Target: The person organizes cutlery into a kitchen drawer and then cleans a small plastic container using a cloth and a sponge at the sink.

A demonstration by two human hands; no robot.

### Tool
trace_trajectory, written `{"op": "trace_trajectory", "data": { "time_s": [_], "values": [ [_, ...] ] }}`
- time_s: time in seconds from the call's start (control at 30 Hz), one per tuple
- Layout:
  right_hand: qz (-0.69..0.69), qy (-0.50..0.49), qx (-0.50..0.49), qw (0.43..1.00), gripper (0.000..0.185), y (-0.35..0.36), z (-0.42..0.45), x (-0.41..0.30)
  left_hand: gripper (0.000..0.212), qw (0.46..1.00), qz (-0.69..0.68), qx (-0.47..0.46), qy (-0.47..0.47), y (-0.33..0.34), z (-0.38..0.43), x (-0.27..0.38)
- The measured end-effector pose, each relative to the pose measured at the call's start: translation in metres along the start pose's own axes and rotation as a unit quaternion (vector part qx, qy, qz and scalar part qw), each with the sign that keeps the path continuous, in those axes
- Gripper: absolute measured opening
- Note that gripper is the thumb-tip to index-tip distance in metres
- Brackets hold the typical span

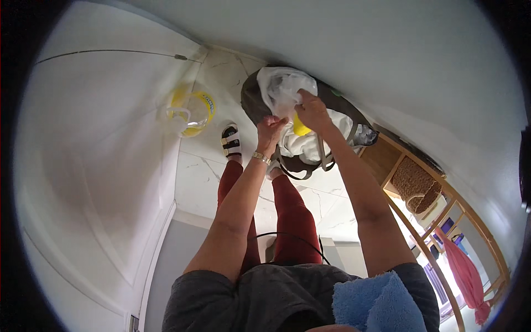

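A thin translucent plastic bag (286, 85) spreads over one end of a dark fabric bag (251, 93) with straps, which stands on the floor against the wall. My left hand (271, 129), with a metal watch at the wrist, pinches the plastic bag's near edge. On the other side my right hand (313, 111) grips the same plastic, its fingers curled. Just below the right hand is a yellow thing (301, 128), partly covered, so its kind is unclear. White crumpled material (309, 145) fills the dark bag's near part, and clear plastic (365, 135) pokes out at its right end.
A transparent plastic bucket with a yellow rim (210, 106) stands by the white door (103, 137) at left. My sandalled foot (231, 141) is beside the dark bag. At right are a wooden rack (431, 253), a brown woven mat (415, 180) and a pink cloth (464, 269).
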State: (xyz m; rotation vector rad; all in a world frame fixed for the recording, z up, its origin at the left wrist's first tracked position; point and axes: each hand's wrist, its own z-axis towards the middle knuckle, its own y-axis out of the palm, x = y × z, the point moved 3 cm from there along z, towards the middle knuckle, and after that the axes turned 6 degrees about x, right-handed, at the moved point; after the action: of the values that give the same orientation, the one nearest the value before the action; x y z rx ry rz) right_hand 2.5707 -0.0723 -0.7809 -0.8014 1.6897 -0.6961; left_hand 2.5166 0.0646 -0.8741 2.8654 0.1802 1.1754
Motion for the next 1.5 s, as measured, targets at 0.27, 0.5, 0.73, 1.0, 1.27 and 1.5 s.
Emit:
{"op": "trace_trajectory", "data": {
  "time_s": [0.27, 0.5, 0.73, 1.0, 1.27, 1.5],
  "values": [
    [-0.008, 0.048, -0.031, 0.998, 0.041, -0.001, 0.014, -0.009, 0.015, 0.987, -0.132, 0.094, -0.011, -0.022, -0.018, 0.036],
    [0.007, 0.057, -0.006, 0.998, 0.043, 0.008, 0.036, -0.026, 0.012, 0.992, -0.050, 0.041, 0.108, -0.036, 0.007, 0.064],
    [-0.074, -0.108, -0.011, 0.991, 0.024, 0.036, 0.070, -0.094, 0.014, 0.980, -0.056, -0.005, 0.189, -0.104, 0.014, 0.143],
    [-0.271, -0.375, 0.013, 0.887, 0.009, 0.067, 0.116, -0.161, 0.036, 0.974, 0.190, 0.089, 0.088, -0.141, 0.101, 0.203],
    [-0.306, -0.382, -0.037, 0.872, 0.010, 0.181, 0.192, -0.123, 0.009, 0.853, 0.235, 0.185, 0.427, -0.170, 0.160, 0.202],
    [-0.434, -0.332, -0.231, 0.805, 0.015, 0.251, 0.224, -0.110, 0.022, 0.649, 0.727, 0.057, 0.216, -0.189, 0.233, 0.139]
  ]
}}
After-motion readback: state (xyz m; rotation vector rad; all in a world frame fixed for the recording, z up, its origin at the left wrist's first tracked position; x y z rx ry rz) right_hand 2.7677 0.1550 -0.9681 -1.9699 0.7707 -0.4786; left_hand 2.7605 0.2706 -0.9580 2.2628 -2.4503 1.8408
